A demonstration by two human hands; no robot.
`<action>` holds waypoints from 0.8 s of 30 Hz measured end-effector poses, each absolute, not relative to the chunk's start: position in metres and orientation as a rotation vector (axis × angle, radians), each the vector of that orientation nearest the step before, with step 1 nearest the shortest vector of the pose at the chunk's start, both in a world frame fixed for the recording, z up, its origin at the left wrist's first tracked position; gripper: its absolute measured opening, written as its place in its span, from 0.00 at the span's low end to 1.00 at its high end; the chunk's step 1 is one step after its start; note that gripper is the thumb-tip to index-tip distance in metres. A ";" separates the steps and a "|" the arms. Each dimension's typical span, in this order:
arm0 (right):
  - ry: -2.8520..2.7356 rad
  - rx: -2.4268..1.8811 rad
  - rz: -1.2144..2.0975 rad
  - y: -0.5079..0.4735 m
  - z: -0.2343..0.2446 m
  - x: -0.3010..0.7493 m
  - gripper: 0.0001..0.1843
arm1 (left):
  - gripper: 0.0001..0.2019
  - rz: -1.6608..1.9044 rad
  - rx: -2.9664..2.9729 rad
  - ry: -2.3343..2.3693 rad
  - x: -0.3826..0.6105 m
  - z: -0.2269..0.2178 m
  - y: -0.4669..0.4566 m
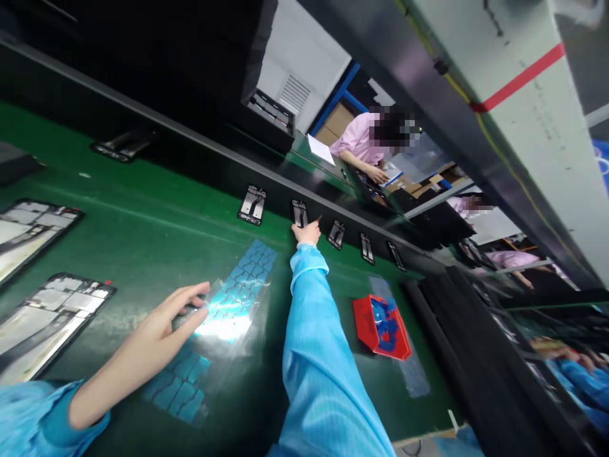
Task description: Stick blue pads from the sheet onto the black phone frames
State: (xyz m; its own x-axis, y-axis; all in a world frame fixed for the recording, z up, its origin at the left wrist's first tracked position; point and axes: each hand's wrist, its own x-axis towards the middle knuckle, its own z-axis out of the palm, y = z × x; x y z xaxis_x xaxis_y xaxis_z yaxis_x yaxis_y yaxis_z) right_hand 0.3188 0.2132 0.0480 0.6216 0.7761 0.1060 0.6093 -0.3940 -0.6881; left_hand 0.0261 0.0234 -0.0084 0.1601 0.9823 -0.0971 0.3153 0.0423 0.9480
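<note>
My left hand (178, 311) lies flat with its fingers stretched out on a clear sheet of blue die-cut stickers (240, 289) on the green mat. My right arm in a blue sleeve reaches far forward. My right hand (307, 233) is at the conveyor's near edge, fingers closed against a small dark phone frame (299, 212). Whether it grips the frame or only touches it is unclear. Several similar frames lie along the conveyor, among them one further left (252, 204) and one to the right (336, 233).
Two larger phone frames (45, 317) (28, 228) lie at the left of the green mat (143, 228). A red tray (380, 327) with blue pieces sits right of my arm. A second sticker sheet (178, 384) lies near me. People in pink work beyond the conveyor (366, 146).
</note>
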 end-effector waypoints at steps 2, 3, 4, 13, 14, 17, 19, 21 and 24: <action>-1.081 -2.133 0.309 0.201 0.051 0.315 0.44 | 0.27 0.921 1.316 1.302 0.027 -0.004 0.024; -1.095 -2.122 0.322 0.186 0.052 0.310 0.45 | 0.30 0.962 1.234 1.269 0.028 -0.002 0.024; -1.131 -2.089 0.338 0.164 0.052 0.303 0.46 | 0.33 1.003 1.159 1.224 0.029 0.001 0.024; -1.538 -1.531 0.688 -0.064 0.020 0.215 0.40 | 0.29 1.037 0.999 1.062 0.037 0.024 0.015; -1.409 -1.542 0.698 -0.068 0.017 0.212 0.30 | 0.29 0.995 1.020 1.047 0.037 0.023 0.014; -1.136 -1.575 0.768 -0.058 0.014 0.203 0.08 | 0.26 0.861 1.134 0.961 0.037 0.017 0.010; -1.109 -1.617 0.814 -0.049 0.015 0.195 0.11 | 0.26 0.793 1.230 0.950 0.037 0.013 0.006; -1.134 -1.652 0.821 -0.042 0.017 0.187 0.10 | 0.27 0.731 1.318 0.967 0.037 0.010 0.002; -1.188 -1.670 0.807 -0.038 0.017 0.183 0.09 | 0.27 0.664 1.398 0.993 0.036 0.010 -0.001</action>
